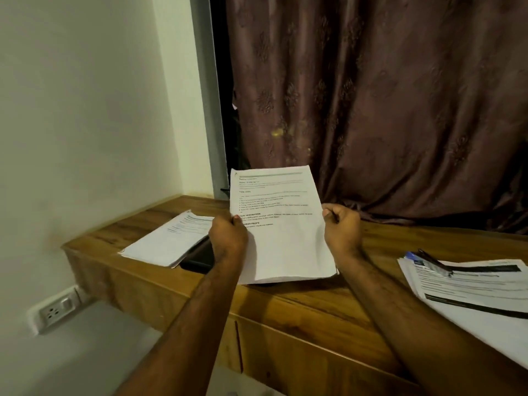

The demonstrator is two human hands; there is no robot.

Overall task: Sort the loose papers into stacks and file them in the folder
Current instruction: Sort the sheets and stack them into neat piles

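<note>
White printed sheets (281,224) stand upright between both hands, left hand (228,232) and right hand (341,227) each pinching one side edge; a weak pinch may let pages slide onto the wooden desk (300,304) below

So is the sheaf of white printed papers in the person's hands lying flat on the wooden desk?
No: both hands, left hand and right hand, hold the white printed papers tilted up above the wooden desk.
</note>
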